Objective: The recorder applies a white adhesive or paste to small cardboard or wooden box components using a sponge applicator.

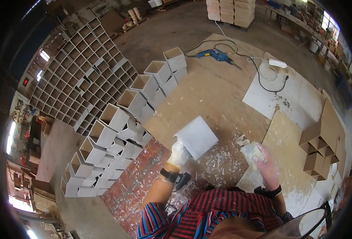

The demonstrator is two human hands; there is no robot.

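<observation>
My left hand [178, 155], in a whitish work glove, grips a white square-sided box [200, 137] at its near left end. The fingers are partly hidden by the box, and I cannot tell how far they reach inside it. To the right, my bare right hand [267, 162] is closed on a pale, flat, greyish pad [251, 153], its thumb lying along the edge. Pad and box are apart. White dust marks the right fingers. A crumpled pale scrap [242, 140] lies on the boards just beyond the pad.
Stacked white boxes [116, 147] curve along my left, with a larger wall of open boxes [84, 67] behind. A blue power drill [215, 55], its cable and a white power strip [278, 63] lie ahead. Brown unpainted boxes [321, 145] stand at right on floor boards [208, 95].
</observation>
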